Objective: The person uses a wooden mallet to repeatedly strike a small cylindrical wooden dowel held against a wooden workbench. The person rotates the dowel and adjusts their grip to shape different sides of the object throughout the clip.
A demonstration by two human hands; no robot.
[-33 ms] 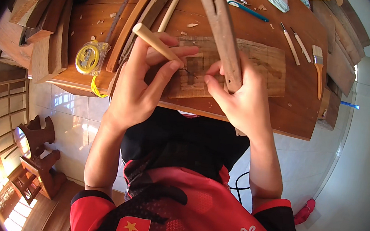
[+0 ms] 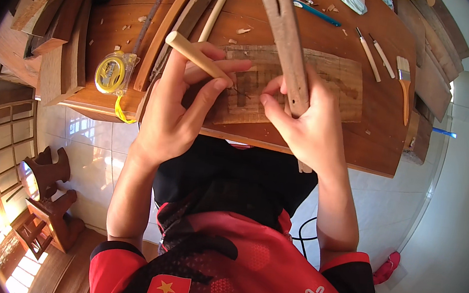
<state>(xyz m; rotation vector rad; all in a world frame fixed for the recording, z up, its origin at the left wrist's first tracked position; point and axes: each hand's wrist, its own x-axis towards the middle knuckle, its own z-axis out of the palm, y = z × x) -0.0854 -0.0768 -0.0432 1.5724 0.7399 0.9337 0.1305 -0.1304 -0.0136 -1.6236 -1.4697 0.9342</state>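
My left hand (image 2: pixel 174 113) holds a pale round wooden-handled tool (image 2: pixel 195 55) between thumb and fingers, its lower end hidden by the thumb. My right hand (image 2: pixel 310 120) grips a long weathered brown wood piece (image 2: pixel 285 33) with a slot and a small hole, tilted up and away from me. Its lower end shows below my wrist. Beneath both hands lies a flat board (image 2: pixel 343 81) with darker markings on it.
A yellow tape measure (image 2: pixel 112 77) and long wood strips (image 2: pixel 164 28) lie left. Thin tools (image 2: pixel 371 61), a paintbrush (image 2: pixel 403 87) and a blue-handled tool (image 2: pixel 319 14) lie right and behind. Stacked boards (image 2: pixel 432 65) line both sides. Wooden furniture (image 2: pixel 47 212) stands lower left.
The wood piece in my right hand has shifted very slightly to the right at its upper part. The pale handle in my left hand has moved only slightly.
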